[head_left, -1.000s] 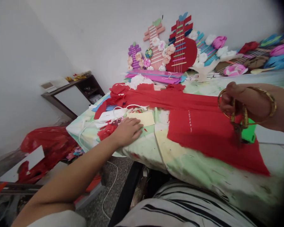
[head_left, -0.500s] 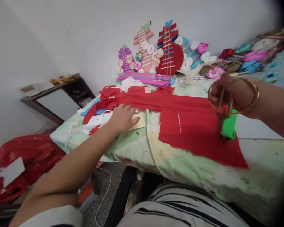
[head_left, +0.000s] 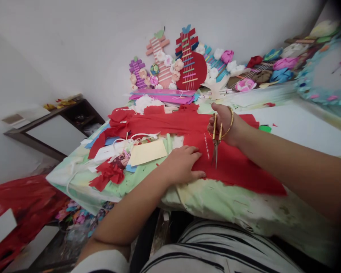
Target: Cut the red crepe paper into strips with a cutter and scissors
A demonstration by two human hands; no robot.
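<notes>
My right hand point(head_left: 225, 123) grips gold-handled scissors point(head_left: 215, 149), their blades pointing down toward the red cloth point(head_left: 235, 163). Whether the tips touch the cloth I cannot tell. Flat on the cloth's left part lies my left hand point(head_left: 184, 163), fingers spread, next to a dashed white line on the red. A small piece of something green point(head_left: 265, 129) shows behind my right wrist; the rest of it is hidden. A pale yellow card point(head_left: 148, 152) rests to the left of my left hand.
Crumpled red scraps point(head_left: 108, 175) and white cord point(head_left: 122, 140) lie at the table's left. Decorated craft instruments point(head_left: 191, 70) lean on the wall behind. A white board point(head_left: 307, 125) is at the right. A low cabinet point(head_left: 57, 131) stands at the left.
My left hand has come right, off the card and scraps onto the red cloth. The scissors in my right hand have moved left, away from the green object. The view has shifted right.
</notes>
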